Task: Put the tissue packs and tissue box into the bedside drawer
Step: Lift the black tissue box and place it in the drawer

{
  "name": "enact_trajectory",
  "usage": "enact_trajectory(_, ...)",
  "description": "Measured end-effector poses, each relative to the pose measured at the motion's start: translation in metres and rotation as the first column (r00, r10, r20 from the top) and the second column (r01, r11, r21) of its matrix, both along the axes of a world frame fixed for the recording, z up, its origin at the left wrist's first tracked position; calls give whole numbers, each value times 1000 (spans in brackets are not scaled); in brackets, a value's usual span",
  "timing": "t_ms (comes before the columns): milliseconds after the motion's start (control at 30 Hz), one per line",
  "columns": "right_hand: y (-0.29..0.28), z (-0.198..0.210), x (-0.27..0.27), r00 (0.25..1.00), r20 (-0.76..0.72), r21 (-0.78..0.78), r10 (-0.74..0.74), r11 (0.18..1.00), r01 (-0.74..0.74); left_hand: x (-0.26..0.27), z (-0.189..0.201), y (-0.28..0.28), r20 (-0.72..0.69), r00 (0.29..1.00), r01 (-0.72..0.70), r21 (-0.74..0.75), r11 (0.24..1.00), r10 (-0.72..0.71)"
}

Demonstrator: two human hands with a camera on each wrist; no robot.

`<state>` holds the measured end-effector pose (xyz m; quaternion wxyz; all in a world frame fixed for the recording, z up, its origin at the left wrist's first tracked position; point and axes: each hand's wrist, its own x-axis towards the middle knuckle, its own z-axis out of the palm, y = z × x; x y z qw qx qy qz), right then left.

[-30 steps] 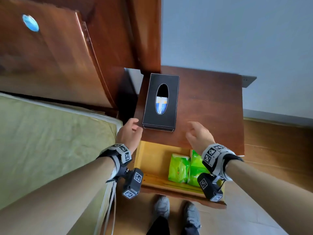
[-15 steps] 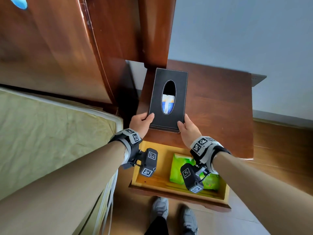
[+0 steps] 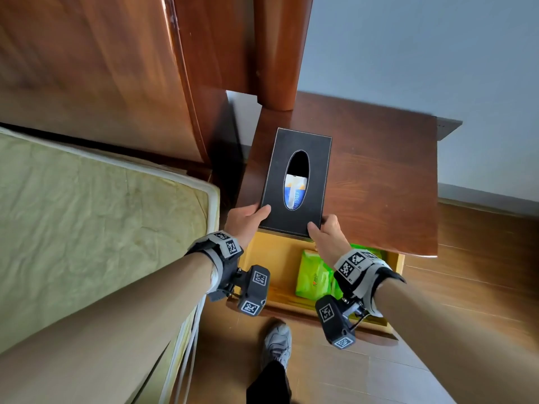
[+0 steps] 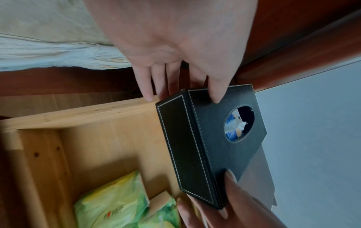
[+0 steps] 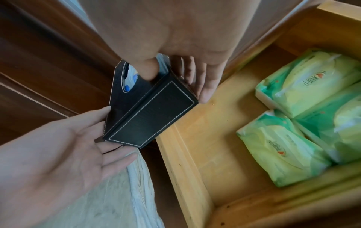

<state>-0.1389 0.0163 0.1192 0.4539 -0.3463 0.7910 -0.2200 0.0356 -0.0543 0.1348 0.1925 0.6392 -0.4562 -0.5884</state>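
A black stitched tissue box with an oval opening lies lengthwise on the dark wooden nightstand. Its near end juts over the front edge, above the open light-wood drawer. My left hand grips the near left corner with the thumb on top. My right hand grips the near right corner the same way. The left wrist view shows the box between both hands, as does the right wrist view of the box. Green tissue packs lie in the drawer's right part.
A mattress with a pale green cover presses close on the left. The brown headboard rises behind it. A grey wall stands behind the nightstand. My shoe is on the wooden floor below the drawer front.
Both hands went from hovering near the box to gripping its near corners. The box has since slid toward me, its near end now over the drawer.
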Motion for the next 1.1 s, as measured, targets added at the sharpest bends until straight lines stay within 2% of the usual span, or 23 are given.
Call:
enact_trajectory(167, 41, -3, 10, 979, 162, 48, -127, 992, 120, 12, 9, 37, -21, 999, -45, 75, 996, 46)
enact_trajectory(233, 60, -4, 13, 974, 186, 46, -130, 991, 123, 20, 11, 51, 11, 1000, 7, 95, 995, -8)
enact_trajectory(400, 101, 7, 16, 966, 256, 34, -24, 999, 15, 43, 12, 82, 96, 963, 233, 163, 959, -251)
enact_trajectory(467, 116, 11, 15, 967, 252, 43, 45, 997, -58, 46, 15, 94, 90, 952, 266, 220, 938, -291)
enact_trajectory(533, 131, 11, 15, 963, 264, 69, 50, 995, -70, 51, 18, 108, 71, 948, 282, 255, 925, -309)
enact_trajectory(666, 147, 15, 19, 905, 418, 105, -84, 994, 44, 66, 12, 135, -10, 952, 295, 293, 909, -306)
enact_trajectory(800, 152, 8, 21, 859, 472, 131, -199, 979, 156, 75, 5, 156, -58, 941, 333, 319, 888, -332)
enact_trajectory(900, 157, -3, 20, 856, 472, 183, -209, 974, 137, 80, -8, 158, -57, 907, 409, 355, 841, -417)
enact_trajectory(966, 159, -16, 19, 854, 470, 226, -223, 966, 128, 83, -18, 155, -33, 858, 485, 381, 788, -512)
enact_trajectory(1033, 157, -26, 21, 860, 450, 270, -243, 954, 129, 83, -23, 151, 63, 792, 558, 332, 761, -608)
enact_trajectory(1100, 150, -32, 24, 866, 428, 284, -259, 948, 144, 82, -25, 143, 221, 738, 608, 195, 770, -638)
